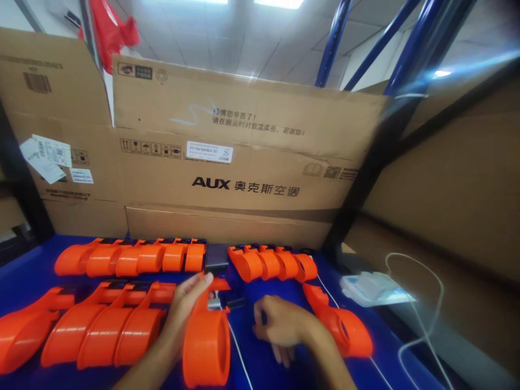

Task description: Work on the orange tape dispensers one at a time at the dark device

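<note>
Left hand (184,309) grips the upper side of an orange tape dispenser (206,341) that stands on the blue tabletop (260,346), index finger extended along its top edge toward the small metal blade piece (215,303). Right hand (278,323), loosely curled with fingers bent, rests just to the right of the dispenser, apart from it; whether it pinches anything cannot be told. Further orange dispensers lie in a row (101,325) to the left and a second row (134,257) behind. Another dispenser (345,330) lies beside the right wrist. Cardboard boxes (227,162) stand behind, and a white cable (422,319) trails at right.
</note>
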`<state>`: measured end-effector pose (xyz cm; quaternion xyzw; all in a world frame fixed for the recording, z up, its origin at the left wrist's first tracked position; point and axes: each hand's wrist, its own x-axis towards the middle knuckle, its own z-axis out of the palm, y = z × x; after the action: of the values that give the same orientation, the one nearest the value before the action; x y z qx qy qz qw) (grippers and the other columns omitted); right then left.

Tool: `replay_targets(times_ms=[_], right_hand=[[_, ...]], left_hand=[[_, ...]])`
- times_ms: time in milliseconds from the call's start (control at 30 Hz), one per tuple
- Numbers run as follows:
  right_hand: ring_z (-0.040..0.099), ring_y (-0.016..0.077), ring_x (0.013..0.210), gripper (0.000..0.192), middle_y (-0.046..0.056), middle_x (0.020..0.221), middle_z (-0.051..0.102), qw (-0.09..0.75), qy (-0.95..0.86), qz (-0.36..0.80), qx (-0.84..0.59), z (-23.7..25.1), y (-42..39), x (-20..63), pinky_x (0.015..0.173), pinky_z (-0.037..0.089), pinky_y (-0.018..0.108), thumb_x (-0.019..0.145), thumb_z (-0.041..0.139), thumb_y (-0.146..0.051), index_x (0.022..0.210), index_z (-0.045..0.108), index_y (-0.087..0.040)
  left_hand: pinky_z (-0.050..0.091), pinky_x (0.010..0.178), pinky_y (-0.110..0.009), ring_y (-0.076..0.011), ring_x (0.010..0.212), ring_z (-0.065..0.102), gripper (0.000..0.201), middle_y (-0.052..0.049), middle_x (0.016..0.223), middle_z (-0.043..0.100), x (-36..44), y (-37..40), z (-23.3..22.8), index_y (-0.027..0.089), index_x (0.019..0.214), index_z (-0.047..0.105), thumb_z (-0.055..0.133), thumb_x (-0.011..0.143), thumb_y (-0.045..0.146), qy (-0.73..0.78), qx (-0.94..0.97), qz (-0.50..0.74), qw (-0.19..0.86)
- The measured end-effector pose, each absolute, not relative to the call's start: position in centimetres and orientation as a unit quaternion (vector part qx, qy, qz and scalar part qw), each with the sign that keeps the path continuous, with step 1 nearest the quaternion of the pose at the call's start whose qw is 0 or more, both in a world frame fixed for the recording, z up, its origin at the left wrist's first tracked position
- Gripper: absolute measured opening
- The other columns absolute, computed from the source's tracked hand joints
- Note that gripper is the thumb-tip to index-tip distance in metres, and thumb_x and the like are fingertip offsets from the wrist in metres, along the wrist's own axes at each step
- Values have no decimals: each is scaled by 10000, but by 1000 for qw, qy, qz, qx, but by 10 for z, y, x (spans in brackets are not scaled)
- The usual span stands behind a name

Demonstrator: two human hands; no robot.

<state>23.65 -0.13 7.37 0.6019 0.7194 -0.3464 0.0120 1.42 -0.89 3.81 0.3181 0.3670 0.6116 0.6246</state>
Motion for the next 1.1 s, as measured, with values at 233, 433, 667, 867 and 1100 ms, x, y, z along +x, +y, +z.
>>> replay_targets(times_ms=[233,433,667,867,1100], right_hand=[[557,132,567,292,-11,679,648,-272,811,-227,465,79,-4,224,512,409,212,949,586,-383,1155,621,-179],[579,136,584,331,17,823,720,-338,813,-158,447,61,-8,197,585,419,246,966,569,-341,1267,572,-205],[589,134,580,224,-20,728,678,-339,828,-114,432,53,-7,193,565,389,221,821,614,-162,1037,582,-210],[569,123,548,156,-46,663,621,-347,822,-160,423,51,-8,191,536,374,202,830,583,-147,962,538,-215],[550,128,558,79,-45,655,578,-351,812,-209,417,50,-8,187,527,372,200,902,520,-161,952,552,-214]], left_hand=[[389,522,-180,-109,582,534,344,24,646,614,14,-6,32,171,880,688,816,735,456,389,417,591,570],[430,504,-204,-97,515,517,326,20,701,639,18,-3,21,188,988,661,760,787,425,364,449,580,574],[263,370,-167,-53,362,355,326,85,480,468,22,-4,11,172,943,652,711,821,469,399,466,537,579],[250,370,-169,-47,347,319,373,109,433,401,20,-2,11,160,926,644,727,811,505,395,459,527,597],[254,368,-172,-48,346,314,382,112,422,396,19,-2,14,163,884,638,751,788,515,395,445,536,599]])
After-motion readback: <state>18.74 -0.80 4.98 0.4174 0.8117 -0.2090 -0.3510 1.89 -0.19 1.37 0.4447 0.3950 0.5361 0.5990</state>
